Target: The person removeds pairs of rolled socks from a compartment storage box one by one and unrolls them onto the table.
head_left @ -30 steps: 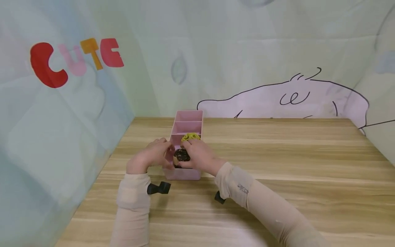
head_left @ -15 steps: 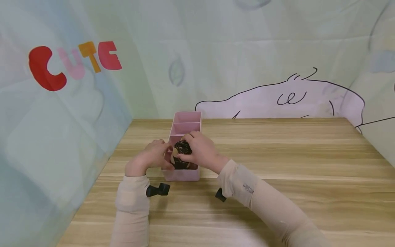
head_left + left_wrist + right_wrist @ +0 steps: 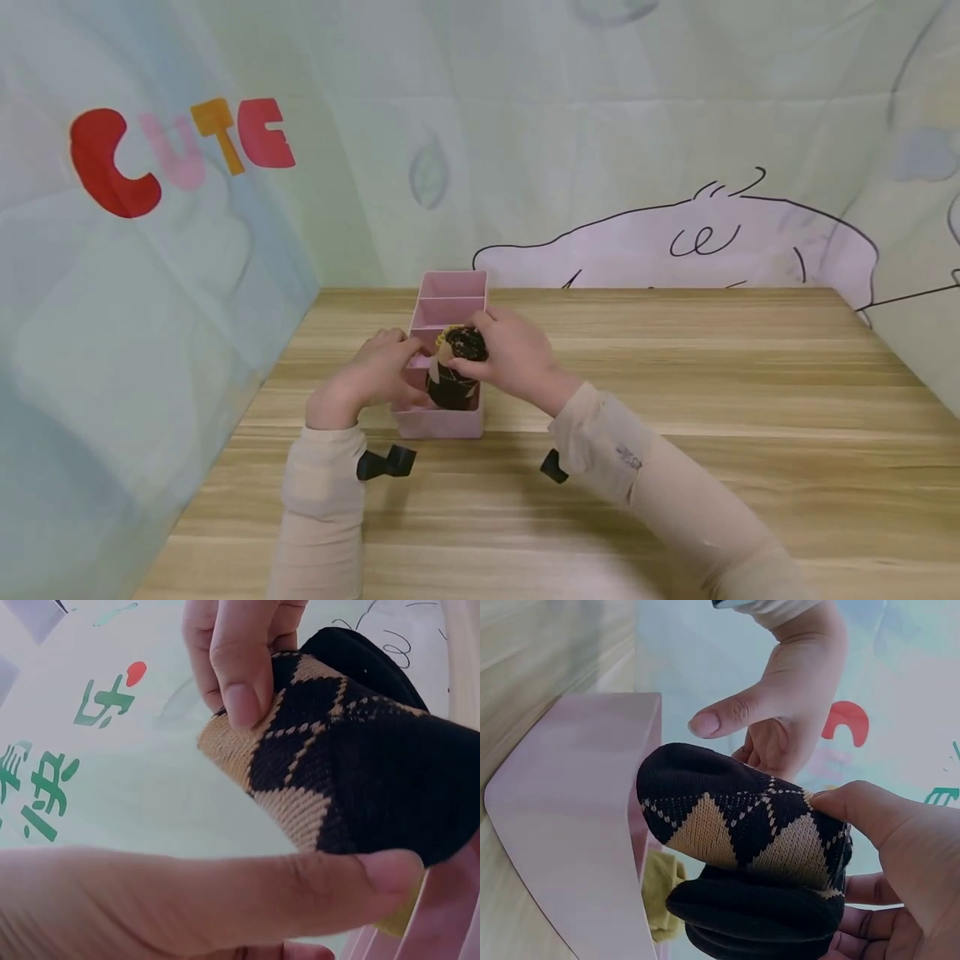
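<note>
A yellow bundle (image 3: 662, 889) already lies in the pink box (image 3: 441, 425); the right hand (image 3: 519, 354) grips rolled socks (image 3: 450, 387), seemingly not yet released (left hand (image 3: 375, 372) nearby, fingers relaxed).

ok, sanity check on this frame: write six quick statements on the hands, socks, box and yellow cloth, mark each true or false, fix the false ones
1. The right hand grips the rolled sock bundle. True.
2. The box is green. False: it is pink.
3. The sock bundle has a black and tan pattern. True.
4. The yellow cloth lies outside the box, on the table. False: it is inside the box.
5. The box is split into compartments by dividers. True.
6. The left hand is on the far right of the table, away from the box. False: it is at the box's left side, close to the sock bundle.
</note>
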Available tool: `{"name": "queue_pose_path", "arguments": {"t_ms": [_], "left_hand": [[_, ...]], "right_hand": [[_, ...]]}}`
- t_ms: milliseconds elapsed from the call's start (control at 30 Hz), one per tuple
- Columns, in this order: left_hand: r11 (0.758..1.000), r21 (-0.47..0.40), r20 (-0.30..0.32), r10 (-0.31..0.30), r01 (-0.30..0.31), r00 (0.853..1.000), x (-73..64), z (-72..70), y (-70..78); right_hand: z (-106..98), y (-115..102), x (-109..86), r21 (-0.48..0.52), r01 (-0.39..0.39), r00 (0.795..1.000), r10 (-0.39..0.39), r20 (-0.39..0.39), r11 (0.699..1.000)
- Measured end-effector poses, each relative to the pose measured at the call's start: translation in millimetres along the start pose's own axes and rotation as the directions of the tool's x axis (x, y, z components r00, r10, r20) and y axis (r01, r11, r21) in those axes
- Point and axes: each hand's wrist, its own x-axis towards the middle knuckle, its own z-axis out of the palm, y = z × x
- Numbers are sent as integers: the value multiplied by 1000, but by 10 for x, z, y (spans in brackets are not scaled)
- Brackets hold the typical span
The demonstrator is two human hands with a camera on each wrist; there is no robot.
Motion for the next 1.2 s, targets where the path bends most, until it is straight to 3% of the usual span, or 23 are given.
{"name": "queue_pose_path", "arguments": {"t_ms": [433,600,933,1067,1200], "left_hand": [[993,-40,-104,104,-108,989,-29,-35,137],[989,-40,-114,136,-141,984,13,-4,186],[977,-7,-181,209,-214,961,146,133,343],[964,66,-207,264,-256,942,227,216,452],[953,123,-188,297,-278,936,293,305,574]], "right_hand": [[-150,224,-184,37,-73,995,75,-72,997],[-143,335,-257,36,-112,989,115,-88,993],[-57,569,-417,52,-188,981,190,-46,981],[3,652,-479,37,-215,977,215,1,976],[78,725,-533,20,-239,971,239,33,971]]}}
